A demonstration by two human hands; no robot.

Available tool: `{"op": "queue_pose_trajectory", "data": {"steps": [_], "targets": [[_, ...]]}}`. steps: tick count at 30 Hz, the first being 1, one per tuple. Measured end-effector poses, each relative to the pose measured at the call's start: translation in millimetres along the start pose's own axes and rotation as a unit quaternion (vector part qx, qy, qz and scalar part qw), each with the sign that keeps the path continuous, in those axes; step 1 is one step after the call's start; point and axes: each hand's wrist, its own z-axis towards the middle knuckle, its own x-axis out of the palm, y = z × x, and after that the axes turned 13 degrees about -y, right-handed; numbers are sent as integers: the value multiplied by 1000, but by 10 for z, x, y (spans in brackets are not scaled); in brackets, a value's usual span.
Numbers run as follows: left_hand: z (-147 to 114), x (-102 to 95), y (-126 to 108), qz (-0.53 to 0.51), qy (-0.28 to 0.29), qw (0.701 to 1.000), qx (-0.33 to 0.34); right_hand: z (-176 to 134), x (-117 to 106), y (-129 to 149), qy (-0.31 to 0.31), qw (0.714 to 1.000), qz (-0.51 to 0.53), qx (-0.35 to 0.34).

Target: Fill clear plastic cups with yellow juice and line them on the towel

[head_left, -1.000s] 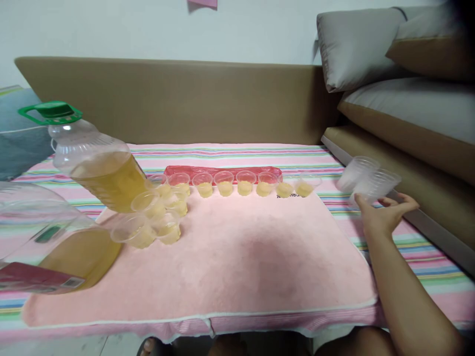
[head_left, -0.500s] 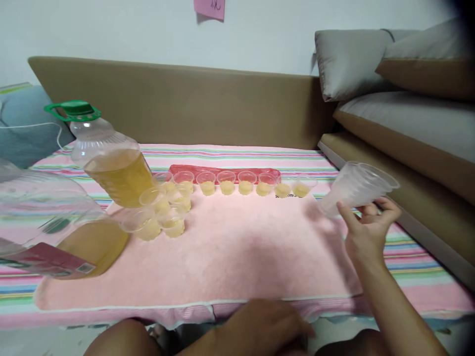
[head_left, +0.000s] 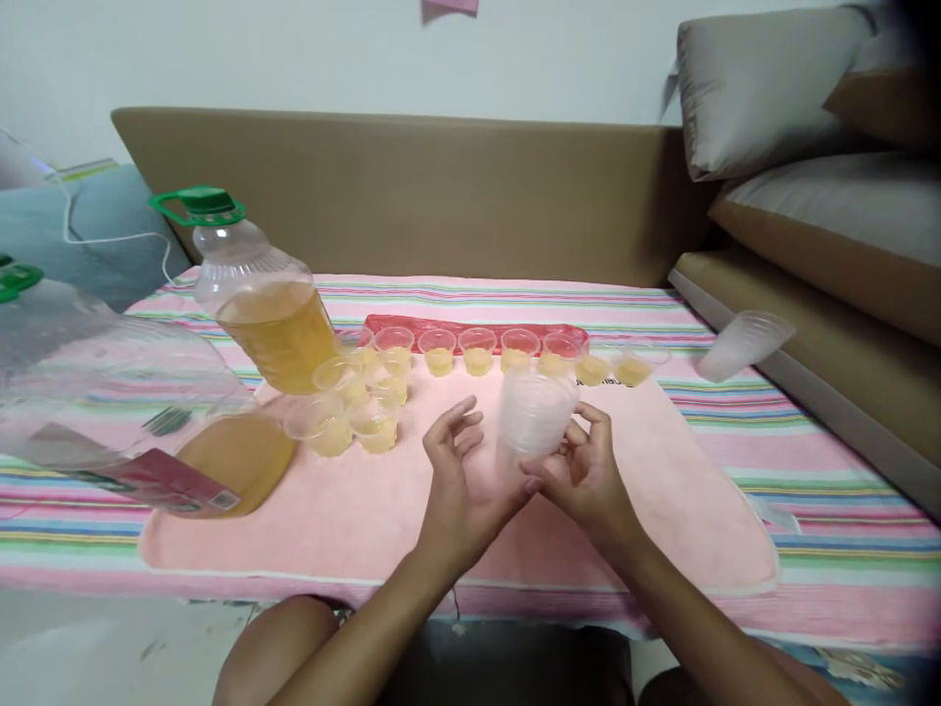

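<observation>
My right hand (head_left: 588, 466) is closed on a stack of clear plastic cups (head_left: 536, 417), held tilted above the pink cloth. To its left, my left hand (head_left: 470, 471) has its fingers spread, and its thumb reaches under the stack beside the right thumb. Whether that thumb touches the cups I cannot tell. Behind the hands runs a row of small clear cups (head_left: 477, 353) holding pale yellow liquid. More filled cups (head_left: 376, 422) stand grouped at the left end of the row.
A green-capped jug (head_left: 283, 333) of yellow liquid stands behind the grouped cups; a larger bottle (head_left: 235, 461) is nearer at left. A red plastic bag (head_left: 470, 326) lies behind the row. Another cup stack (head_left: 746, 345) leans at right by stacked cushions (head_left: 830, 216). The pink cloth (head_left: 330, 520) covers the striped sheet.
My right hand has brought a cup stack from the right side to the middle. My left hand has risen from my lap to meet it. Another stack now shows at the right.
</observation>
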Motion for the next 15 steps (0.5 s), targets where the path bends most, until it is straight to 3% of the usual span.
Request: {"op": "queue_pose_trajectory", "data": {"steps": [5, 11, 15], "targets": [[135, -36, 37, -4, -14, 1000, -6, 1, 35, -102, 36, 999, -16, 8], [172, -107, 20, 16, 15, 995, -93, 22, 68, -86, 44, 999, -22, 10], [199, -117, 43, 17, 9, 998, -56, 17, 70, -95, 49, 998, -35, 8]]}}
